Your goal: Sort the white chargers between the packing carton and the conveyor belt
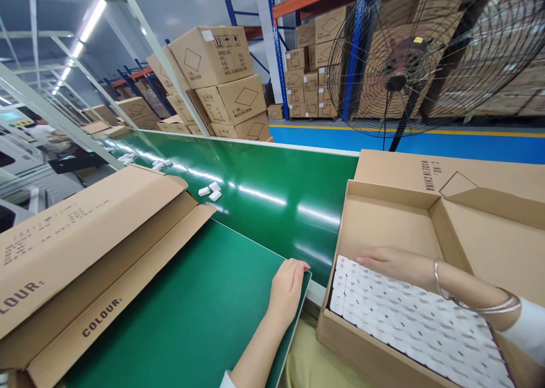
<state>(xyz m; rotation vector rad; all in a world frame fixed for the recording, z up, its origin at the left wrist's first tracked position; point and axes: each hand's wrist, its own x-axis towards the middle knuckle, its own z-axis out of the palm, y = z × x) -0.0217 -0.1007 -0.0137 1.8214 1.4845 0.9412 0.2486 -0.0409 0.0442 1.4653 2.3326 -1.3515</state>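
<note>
My left hand [288, 288] rests at the corner of the green table [183, 303], its fingers curled in. Whatever it may hold is hidden. Inside an open brown carton [361, 342], my right hand [381, 259] lies with outstretched fingers along the far edge of a packed block of small white boxes [400, 314]. These fill the near part of the carton in tight rows. Bare cardboard shows beyond my right hand.
A green conveyor belt [264, 172] runs behind the table, carrying several loose white boxes [212, 191]. Another open carton [85, 229] lies at left. Beyond the belt stand stacked cartons [232, 101] and a large black fan [398, 64].
</note>
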